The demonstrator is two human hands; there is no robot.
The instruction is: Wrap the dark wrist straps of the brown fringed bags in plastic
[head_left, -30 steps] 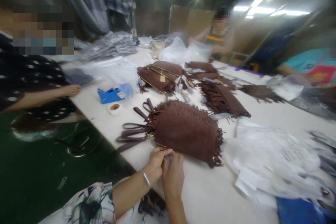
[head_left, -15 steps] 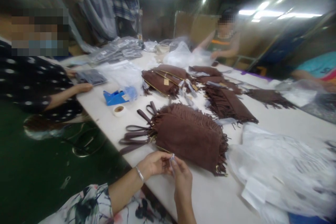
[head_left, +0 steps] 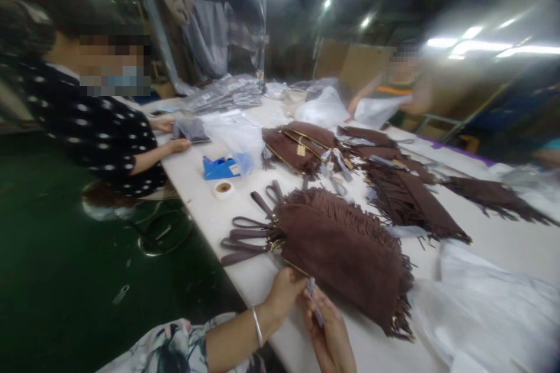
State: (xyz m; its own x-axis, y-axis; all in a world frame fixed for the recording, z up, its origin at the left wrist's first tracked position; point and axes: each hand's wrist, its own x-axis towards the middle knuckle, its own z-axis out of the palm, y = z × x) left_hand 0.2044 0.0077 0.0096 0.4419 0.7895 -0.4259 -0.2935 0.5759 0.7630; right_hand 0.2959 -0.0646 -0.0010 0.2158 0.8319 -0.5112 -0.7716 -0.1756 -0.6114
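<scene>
My left hand (head_left: 286,291) and my right hand (head_left: 330,335) meet at the near edge of the white table (head_left: 245,277). Both pinch a small pale strip (head_left: 314,298) between their fingertips. Right behind them lies a stack of brown suede fringed bags (head_left: 345,250) with wrist straps (head_left: 249,233) pointing left. My left wrist wears a thin silver bangle (head_left: 256,326).
More brown fringed bags (head_left: 406,198) lie further back. A blue tape dispenser (head_left: 221,167) and a tape roll (head_left: 223,189) sit to the left. White plastic bags (head_left: 494,309) pile at the right. A person in a dotted black top (head_left: 94,128) works at the left; another person (head_left: 398,87) stands at the far end.
The view has swung left and down. My hands stay together on the small strip, now lower in the picture; the right hand has turned more palm-up.
</scene>
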